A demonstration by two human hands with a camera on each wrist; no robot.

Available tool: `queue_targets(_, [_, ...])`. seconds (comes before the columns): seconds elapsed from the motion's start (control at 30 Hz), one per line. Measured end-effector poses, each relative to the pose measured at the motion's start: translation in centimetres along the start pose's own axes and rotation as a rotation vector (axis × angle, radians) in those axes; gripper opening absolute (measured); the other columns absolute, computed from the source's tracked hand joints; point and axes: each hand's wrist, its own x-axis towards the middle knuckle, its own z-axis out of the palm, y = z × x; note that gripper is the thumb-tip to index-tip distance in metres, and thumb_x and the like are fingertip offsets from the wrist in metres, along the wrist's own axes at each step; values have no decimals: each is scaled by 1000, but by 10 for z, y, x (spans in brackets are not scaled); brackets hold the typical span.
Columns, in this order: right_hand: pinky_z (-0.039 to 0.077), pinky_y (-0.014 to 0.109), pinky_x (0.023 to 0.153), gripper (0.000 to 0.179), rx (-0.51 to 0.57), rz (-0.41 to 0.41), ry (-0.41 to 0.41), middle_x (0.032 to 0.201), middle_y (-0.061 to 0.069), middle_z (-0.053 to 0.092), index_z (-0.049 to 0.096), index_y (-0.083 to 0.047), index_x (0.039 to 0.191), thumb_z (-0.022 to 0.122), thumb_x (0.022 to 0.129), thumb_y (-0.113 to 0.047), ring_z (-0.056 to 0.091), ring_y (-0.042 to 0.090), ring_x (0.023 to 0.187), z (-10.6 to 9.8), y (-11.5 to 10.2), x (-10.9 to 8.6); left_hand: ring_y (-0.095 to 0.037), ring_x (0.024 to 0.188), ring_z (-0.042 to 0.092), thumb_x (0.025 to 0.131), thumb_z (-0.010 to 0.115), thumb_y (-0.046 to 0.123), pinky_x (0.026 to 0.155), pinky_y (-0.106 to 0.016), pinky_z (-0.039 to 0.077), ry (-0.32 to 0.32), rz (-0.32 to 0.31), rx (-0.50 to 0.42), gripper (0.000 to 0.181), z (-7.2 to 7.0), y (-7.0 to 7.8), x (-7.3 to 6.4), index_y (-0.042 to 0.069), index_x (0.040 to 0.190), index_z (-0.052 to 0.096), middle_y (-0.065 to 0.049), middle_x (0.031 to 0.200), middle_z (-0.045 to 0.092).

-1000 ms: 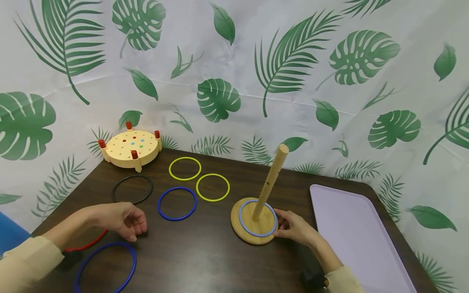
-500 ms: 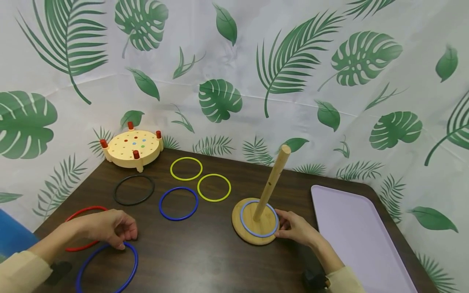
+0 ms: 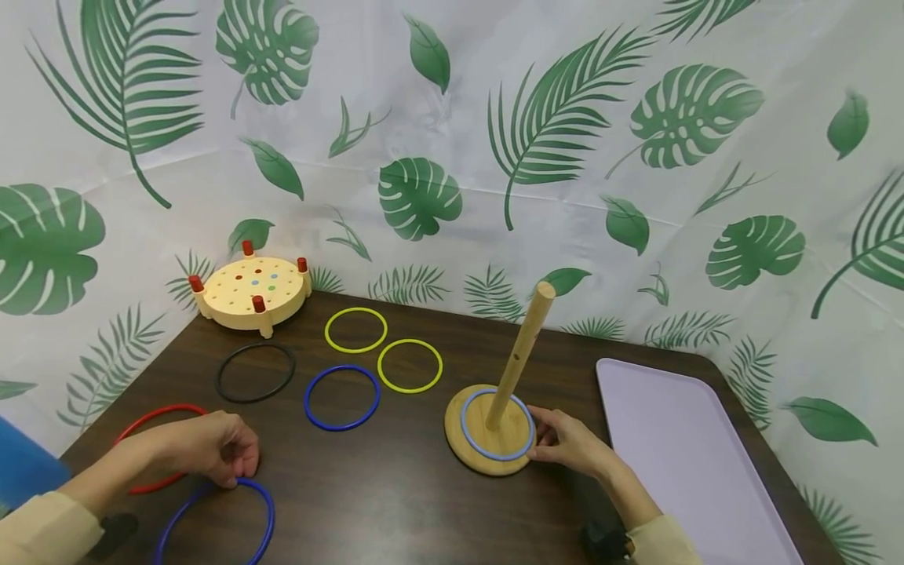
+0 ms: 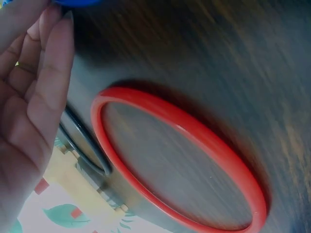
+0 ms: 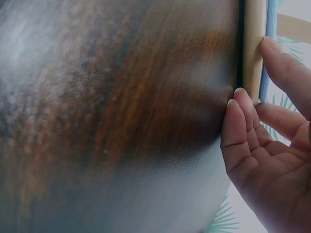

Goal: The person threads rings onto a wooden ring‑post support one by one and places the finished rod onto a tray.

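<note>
My left hand (image 3: 208, 447) pinches the far edge of a large blue ring (image 3: 271, 518) at the lower left in the head view. In the left wrist view only a sliver of that blue ring (image 4: 77, 2) shows at the top. A red ring (image 3: 161, 410) lies partly hidden under the left forearm. My right hand (image 3: 570, 441) grips the right edge of a round wooden base (image 3: 454, 430), thumb on its rim and fingers at its side. From this base rises a tilted-looking wooden post (image 3: 523, 353), with a light blue ring (image 3: 497, 457) lying around its foot.
A black ring (image 3: 220, 377), a smaller blue ring (image 3: 342, 428) and two yellow rings (image 3: 381, 369) lie on the dark table (image 3: 395, 502). A cream round pegged stand (image 3: 247, 294) sits at the back left. At right lies a pale purple tray (image 3: 678, 455).
My left hand has come down and toward me from above the table to the large blue ring, which has shifted slightly right. The right hand stays on the wooden base.
</note>
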Motion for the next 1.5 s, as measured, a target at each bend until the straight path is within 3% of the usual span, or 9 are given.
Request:
queue_targets(0.2, [50, 20, 66, 72, 0, 7, -1, 88, 9, 60, 39, 17, 132, 75, 80, -18, 56, 5, 74, 0, 0, 1, 3, 63, 52, 71, 75, 4, 52, -17, 45, -17, -2, 46, 14, 0, 4, 1, 8, 78, 64, 12, 70, 58])
queue_targets(0.47, [49, 20, 65, 71, -13, -5, 2, 87, 9, 60, 41, 17, 131, 75, 79, -18, 56, 3, 73, 0, 2, 1, 5, 60, 49, 71, 73, 3, 49, -15, 43, -15, 51, 101, 12, 0, 16, 7, 9, 77, 65, 17, 68, 54])
queue_targets(0.67, [49, 20, 64, 72, -14, -1, -1, 87, 8, 60, 40, 16, 132, 75, 80, -19, 55, 3, 73, 1, 3, 0, 5, 61, 49, 72, 72, 1, 49, -14, 42, -25, 74, 52, 12, -2, 22, 11, 6, 79, 64, 15, 69, 54])
queue_targets(0.97, [49, 20, 64, 72, -18, -2, 2, 87, 7, 60, 41, 15, 133, 75, 80, -19, 55, 3, 73, -1, 3, 0, 1, 60, 51, 76, 69, 2, 49, -13, 43, -43, 61, -112, 12, -6, 29, 18, 0, 86, 62, 8, 71, 56])
queue_targets(1.17, [48, 20, 64, 73, -9, 0, -3, 86, 7, 60, 40, 15, 133, 75, 80, -19, 55, 2, 72, -1, 3, 0, -3, 63, 54, 82, 66, 6, 52, -19, 49, 23, 52, -134, 16, -10, 43, 31, -5, 92, 60, 2, 75, 59])
queue_targets(1.5, [48, 19, 63, 72, -1, 5, 9, 86, 7, 60, 41, 16, 132, 76, 79, -18, 55, 1, 72, 0, 3, 0, -12, 78, 62, 87, 66, 14, 73, -35, 57, 247, 5, -277, 30, -16, 89, 61, -8, 105, 56, -5, 88, 60])
